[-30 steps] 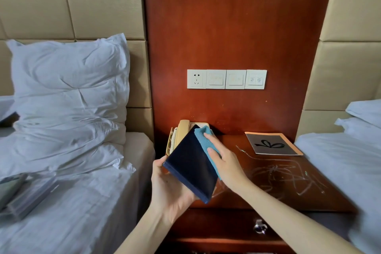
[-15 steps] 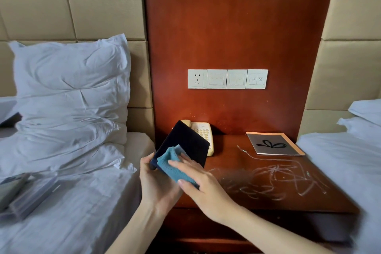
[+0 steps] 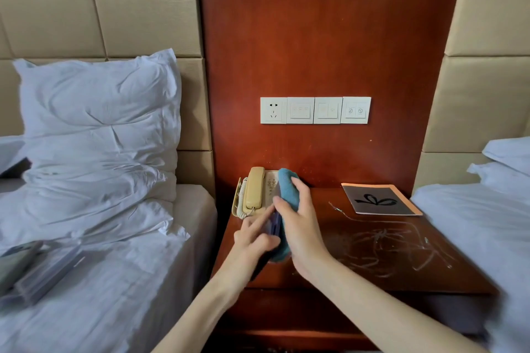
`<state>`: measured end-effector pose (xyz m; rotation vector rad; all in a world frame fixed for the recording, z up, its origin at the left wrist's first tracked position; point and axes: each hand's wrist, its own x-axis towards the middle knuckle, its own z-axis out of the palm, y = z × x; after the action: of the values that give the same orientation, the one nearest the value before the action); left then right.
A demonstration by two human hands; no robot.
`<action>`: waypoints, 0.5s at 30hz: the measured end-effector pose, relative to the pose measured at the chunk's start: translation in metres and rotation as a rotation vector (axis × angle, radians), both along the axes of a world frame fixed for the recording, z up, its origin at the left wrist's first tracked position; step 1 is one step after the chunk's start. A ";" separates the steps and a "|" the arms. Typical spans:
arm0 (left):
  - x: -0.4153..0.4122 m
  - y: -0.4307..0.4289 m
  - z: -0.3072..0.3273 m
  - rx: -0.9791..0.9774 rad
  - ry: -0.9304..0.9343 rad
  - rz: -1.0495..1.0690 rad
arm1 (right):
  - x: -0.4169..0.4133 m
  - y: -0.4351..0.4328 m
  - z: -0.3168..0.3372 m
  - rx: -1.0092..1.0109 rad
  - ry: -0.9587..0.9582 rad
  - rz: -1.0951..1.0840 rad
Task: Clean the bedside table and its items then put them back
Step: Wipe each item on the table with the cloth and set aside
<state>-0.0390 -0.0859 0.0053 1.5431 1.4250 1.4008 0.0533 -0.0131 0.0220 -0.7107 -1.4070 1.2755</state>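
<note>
Cloth [image 3: 287,195] now wraps the dark booklet's [image 3: 274,223] far face; it was low a moment ago. Right hand [image 3: 301,226] presses it, left hand [image 3: 253,241] pinches the booklet above the bedside table [image 3: 372,266], still scribbled.

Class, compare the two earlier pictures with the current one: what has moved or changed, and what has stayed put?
The dark flat item in the left hand has turned from broad face showing to edge-on. The right hand has moved the blue cloth to its far side, against its right face. Both grips hold. The telephone, booklet and table scribbles are unchanged.
</note>
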 end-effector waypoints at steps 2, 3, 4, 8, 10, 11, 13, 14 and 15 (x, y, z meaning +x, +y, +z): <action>-0.004 0.002 -0.007 -0.014 0.187 0.045 | 0.003 0.006 -0.002 -0.058 0.031 -0.061; -0.003 0.001 -0.008 -0.022 0.259 0.054 | 0.006 0.010 -0.002 -0.084 0.033 -0.084; -0.001 0.002 -0.011 -0.023 0.313 0.082 | 0.008 0.013 -0.003 -0.103 0.022 -0.104; 0.010 0.005 -0.018 0.007 0.285 0.214 | 0.019 0.027 -0.002 -0.130 -0.034 -0.183; 0.013 0.006 -0.018 0.057 0.145 0.306 | 0.026 0.034 -0.002 -0.160 -0.024 -0.213; 0.011 0.007 -0.018 0.099 0.065 0.353 | 0.029 0.037 -0.002 -0.181 -0.028 -0.229; 0.004 0.009 -0.016 0.110 -0.116 0.427 | 0.036 0.041 -0.004 -0.230 -0.032 -0.245; 0.001 0.010 -0.014 0.066 -0.220 0.428 | 0.037 0.042 -0.005 -0.255 -0.024 -0.238; -0.001 0.011 -0.014 0.012 -0.339 0.400 | 0.038 0.042 -0.006 -0.275 -0.011 -0.223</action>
<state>-0.0401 -0.0750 -0.0086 0.9929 1.5599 1.8041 0.0910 0.0286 0.0162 -1.0316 -1.1353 1.3005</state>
